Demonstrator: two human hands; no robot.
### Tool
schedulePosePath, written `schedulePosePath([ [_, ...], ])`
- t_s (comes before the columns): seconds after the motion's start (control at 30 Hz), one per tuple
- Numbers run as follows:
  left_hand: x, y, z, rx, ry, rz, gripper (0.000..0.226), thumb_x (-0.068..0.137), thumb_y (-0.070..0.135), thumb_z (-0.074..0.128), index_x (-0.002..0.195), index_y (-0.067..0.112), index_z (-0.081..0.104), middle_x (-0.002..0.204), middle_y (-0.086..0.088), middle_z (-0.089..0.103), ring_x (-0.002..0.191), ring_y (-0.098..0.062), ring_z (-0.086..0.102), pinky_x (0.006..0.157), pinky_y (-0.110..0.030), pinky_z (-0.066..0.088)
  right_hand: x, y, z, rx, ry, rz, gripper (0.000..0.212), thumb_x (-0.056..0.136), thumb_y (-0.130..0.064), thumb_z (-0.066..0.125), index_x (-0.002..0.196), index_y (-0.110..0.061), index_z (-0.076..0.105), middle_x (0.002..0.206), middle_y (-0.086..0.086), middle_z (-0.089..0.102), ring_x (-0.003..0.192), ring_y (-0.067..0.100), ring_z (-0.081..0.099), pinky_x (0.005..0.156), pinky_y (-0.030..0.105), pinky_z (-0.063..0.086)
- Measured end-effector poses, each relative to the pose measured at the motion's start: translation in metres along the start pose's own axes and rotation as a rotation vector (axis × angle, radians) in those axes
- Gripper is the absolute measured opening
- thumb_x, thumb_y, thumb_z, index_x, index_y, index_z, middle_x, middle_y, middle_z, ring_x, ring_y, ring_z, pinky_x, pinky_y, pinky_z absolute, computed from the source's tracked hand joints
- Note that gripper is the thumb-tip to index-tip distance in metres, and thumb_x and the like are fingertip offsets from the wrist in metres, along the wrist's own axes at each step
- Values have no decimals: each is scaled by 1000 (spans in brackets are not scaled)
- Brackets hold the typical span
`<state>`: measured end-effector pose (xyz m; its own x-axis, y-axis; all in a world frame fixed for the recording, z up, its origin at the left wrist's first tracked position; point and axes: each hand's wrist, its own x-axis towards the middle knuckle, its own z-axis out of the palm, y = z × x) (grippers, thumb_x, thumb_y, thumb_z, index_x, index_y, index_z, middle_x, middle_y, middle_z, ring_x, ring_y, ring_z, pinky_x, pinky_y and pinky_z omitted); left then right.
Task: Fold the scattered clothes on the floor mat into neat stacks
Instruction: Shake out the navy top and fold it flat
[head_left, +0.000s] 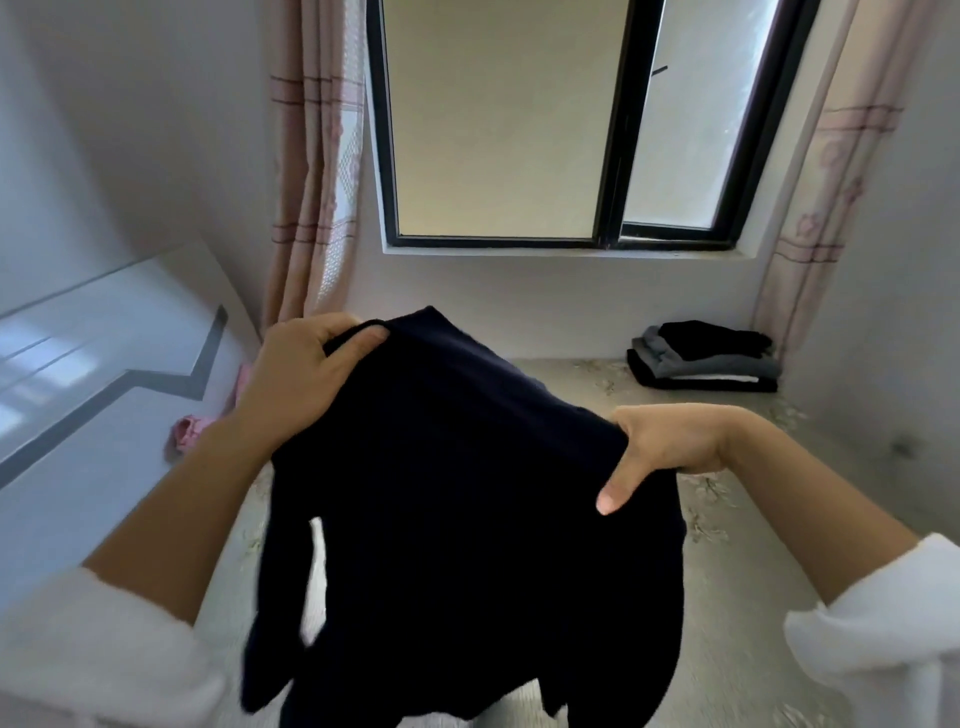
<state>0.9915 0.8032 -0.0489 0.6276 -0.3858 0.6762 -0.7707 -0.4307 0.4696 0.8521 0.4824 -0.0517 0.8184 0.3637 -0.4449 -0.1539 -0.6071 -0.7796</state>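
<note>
Gripping the top edge of a dark garment, both hands hold it up in the middle of the frame, off the mat. The left hand sits higher, left of centre, its fingers curled over one corner of the cloth with the thumb pressed on the near side. The right hand sits lower and to the right, pinching the other corner — thumb on the near face, fingers hidden behind the fabric. Between the two hands the edge slopes down from left to right, and the rest of the garment hangs loose toward the bottom of the frame, its lower part blurred. White sleeves are pushed back on both forearms at the lower corners.

Under and around the garment lies the pale patterned mat. At its far right side, near the wall, stands a stack of folded clothes — black, grey and white layers. At the left edge, just beside the left forearm, a pink cloth lies crumpled. Above, a dark-framed window fills the upper centre, with pink curtains on either side.
</note>
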Motion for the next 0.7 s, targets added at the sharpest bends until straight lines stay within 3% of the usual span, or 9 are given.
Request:
schedulePosePath([
  [0.13, 16, -15, -41, -121, -468, -157, 29, 71, 59, 61, 78, 34, 74, 73, 8, 71, 68, -3, 67, 58, -8, 46, -10, -8, -22, 140, 153, -61, 22, 70, -1, 77, 92, -2, 73, 90, 16, 73, 78, 27, 72, 65, 29, 57],
  [0.23, 27, -36, -60, -43, -758, -322, 14, 72, 43, 75, 78, 30, 77, 71, 3, 71, 65, -9, 67, 55, -12, 48, 2, -9, -32, -162, 353, 108, 15, 69, -6, 79, 82, -5, 73, 81, 9, 73, 76, 24, 70, 73, 34, 56],
  [0.33, 27, -68, -40, 387, -756, -344, 16, 75, 34, 78, 71, 18, 76, 62, 0, 64, 61, -12, 61, 54, -17, 41, 39, -1, -29, -613, 533, 376, 16, 77, -16, 71, 66, -10, 60, 64, 2, 58, 64, 20, 56, 57, 27, 41],
  [0.4, 21, -85, -14, 728, -625, -351, 17, 84, 29, 66, 88, 13, 72, 84, -7, 65, 83, -24, 63, 71, -29, 46, 68, 6, -24, -768, 666, 485, 16, 86, -17, 58, 72, -10, 53, 74, 6, 55, 68, 24, 53, 58, 28, 39],
  [0.47, 15, -99, 6, 934, -530, -430, 25, 90, 19, 51, 111, 13, 63, 110, -12, 60, 102, -32, 60, 85, -36, 45, 93, 16, -23, -803, 810, 559, 9, 89, -15, 49, 87, -11, 57, 83, 7, 54, 76, 27, 55, 65, 30, 41],
  [0.53, 17, -108, 21, 905, -465, -610, 31, 92, 13, 44, 121, 7, 55, 117, -17, 60, 109, -33, 57, 95, -36, 40, 113, 25, -29, -567, 910, 590, 17, 91, -14, 43, 95, -10, 59, 81, 8, 58, 70, 27, 58, 61, 30, 45],
  [0.57, 22, -115, 28, 759, -424, -736, 32, 92, 11, 44, 122, 1, 53, 114, -20, 62, 105, -33, 59, 96, -38, 41, 123, 29, -33, -261, 951, 565, 20, 93, -14, 40, 96, -5, 58, 75, 11, 62, 61, 26, 60, 56, 30, 48],
  [0.63, 33, -120, 43, 107, -339, -1069, 35, 96, 10, 40, 123, -10, 51, 97, -27, 64, 85, -35, 63, 81, -43, 50, 139, 25, -40, 485, 903, 479, 27, 99, -18, 34, 101, 3, 51, 65, 19, 66, 47, 27, 61, 45, 32, 52],
  [0.7, 49, -120, 54, -424, -238, -1180, 39, 102, 13, 27, 130, -7, 44, 104, -30, 62, 81, -39, 61, 62, -40, 55, 151, 19, -54, 784, 906, 352, 28, 102, -24, 31, 109, -3, 48, 83, 22, 68, 61, 29, 63, 52, 37, 54],
])
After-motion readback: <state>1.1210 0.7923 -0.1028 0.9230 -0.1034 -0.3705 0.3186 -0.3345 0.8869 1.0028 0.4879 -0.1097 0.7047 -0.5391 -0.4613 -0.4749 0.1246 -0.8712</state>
